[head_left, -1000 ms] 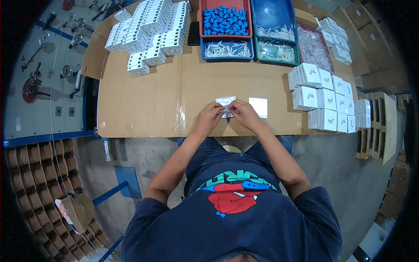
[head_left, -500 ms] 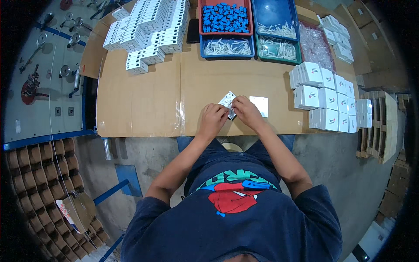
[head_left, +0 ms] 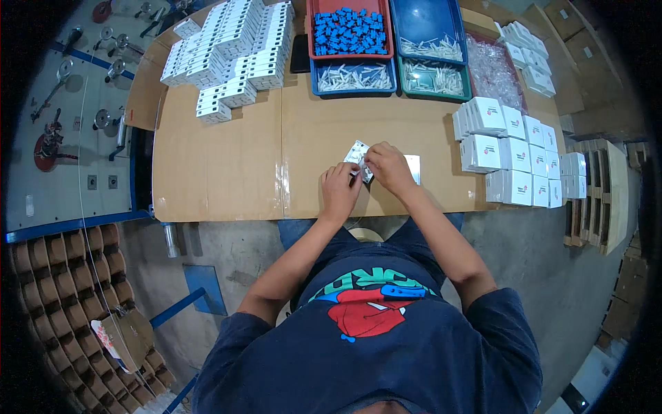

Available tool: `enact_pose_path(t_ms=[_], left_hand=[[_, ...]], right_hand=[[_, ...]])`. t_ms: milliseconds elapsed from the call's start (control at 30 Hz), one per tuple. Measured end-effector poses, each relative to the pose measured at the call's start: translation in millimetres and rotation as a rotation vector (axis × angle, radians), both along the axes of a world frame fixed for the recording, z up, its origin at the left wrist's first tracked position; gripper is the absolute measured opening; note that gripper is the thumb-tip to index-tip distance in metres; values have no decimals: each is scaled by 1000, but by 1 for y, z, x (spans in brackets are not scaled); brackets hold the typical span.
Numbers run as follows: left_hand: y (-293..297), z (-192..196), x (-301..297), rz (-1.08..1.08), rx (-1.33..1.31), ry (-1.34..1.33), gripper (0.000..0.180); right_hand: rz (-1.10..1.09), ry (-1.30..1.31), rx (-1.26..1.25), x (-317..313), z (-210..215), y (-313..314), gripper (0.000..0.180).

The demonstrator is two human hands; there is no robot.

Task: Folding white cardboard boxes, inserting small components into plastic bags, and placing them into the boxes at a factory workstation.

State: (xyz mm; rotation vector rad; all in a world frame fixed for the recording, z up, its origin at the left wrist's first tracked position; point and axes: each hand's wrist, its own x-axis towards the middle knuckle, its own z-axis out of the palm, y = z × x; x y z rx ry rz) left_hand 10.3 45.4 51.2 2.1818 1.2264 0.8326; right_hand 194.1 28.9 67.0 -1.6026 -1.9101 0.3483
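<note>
The fingers [head_left: 363,165] of both hands meet on a small flat white packet [head_left: 356,152] near the front edge of the worktop [head_left: 227,165]. The right hand [head_left: 387,165] pinches the packet's near end from the right, its fingers curled over it. The left hand [head_left: 339,188] sits just below and to the left, fingers bent and pressed to the same end; whether they grip it or only steady it cannot be told. The packet tilts, its far corner pointing up and away from the person. Just to the right of the right hand, a second flat white piece [head_left: 412,168] lies on the cardboard-covered worktop.

Further right, a block of small white boxes [head_left: 514,155] stands in rows, reaching the worktop's right edge. At the far side sit four trays: a red tray [head_left: 349,31] full of small blue parts, a blue tray [head_left: 353,76] with white parts in front of it, another blue tray [head_left: 427,27] with a few white parts, and a green tray [head_left: 434,77] with white parts. A clear plastic bag [head_left: 493,69] lies right of the trays. At the far left, stacks of white cartons [head_left: 227,52] are piled in steps. Left of the worktop, a grey panel [head_left: 62,124] carries metal fittings.
</note>
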Motion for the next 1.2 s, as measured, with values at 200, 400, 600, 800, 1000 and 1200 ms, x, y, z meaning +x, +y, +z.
enact_pose_path(t_ms=[200,400,600,800,1000,1200], left_hand=[[-2,-6,4,21,58,0,19],[-9,6,1,-64,129,44,31],[-7,-3,4,-22,117,53,41],[-7,-8,0,-44,115,32,32],[3,-8,1,11,62,37,18],[6,-3,5,4,-25,50,17]], right_hand=[[-39,-7,-11,5,-10,-1,10],[28,-74,-23,10,0,-2,12],[49,-83,-40,12,4,-3,15],[33,-104,-38,11,3,-5,11],[57,-66,-39,12,2,-6,9],[31,-28,-61,13,-2,-4,14]])
